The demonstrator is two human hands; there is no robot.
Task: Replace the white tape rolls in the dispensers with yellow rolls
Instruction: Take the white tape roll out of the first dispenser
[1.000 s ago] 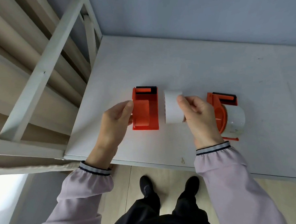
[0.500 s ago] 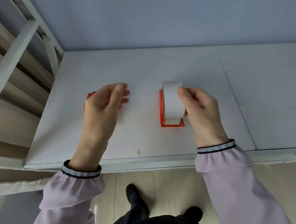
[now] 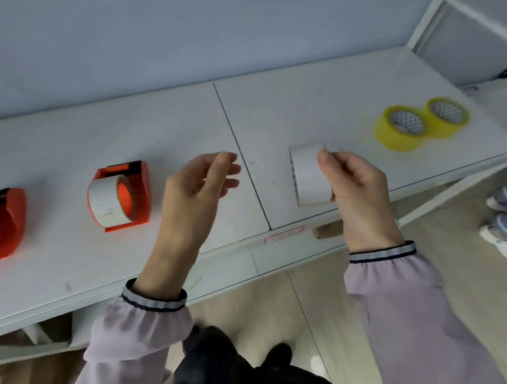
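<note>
My right hand (image 3: 355, 188) holds a white tape roll (image 3: 307, 174) on edge just above the white table (image 3: 131, 144), right of the table seam. My left hand (image 3: 196, 189) hovers over the table with fingers apart and nothing in it. Left of it stands an orange dispenser (image 3: 129, 194) with a white roll (image 3: 105, 201) still on its hub. A second orange dispenser (image 3: 1, 225) with a bare hub sits at the far left, partly cut off by the frame. Two yellow tape rolls (image 3: 399, 129) (image 3: 447, 117) lie flat side by side at the far right of the table.
A dark seam (image 3: 239, 150) splits the tabletop into two panels. A white frame post (image 3: 425, 21) rises at the back right. Another person's shoes (image 3: 503, 222) stand on the floor to the right. My own black shoes (image 3: 238, 355) are below the table edge.
The view has swung right, bringing the yellow rolls into sight. My right hand has carried the white roll rightwards, away from the dispensers. My left hand has let go of the left dispenser and followed.
</note>
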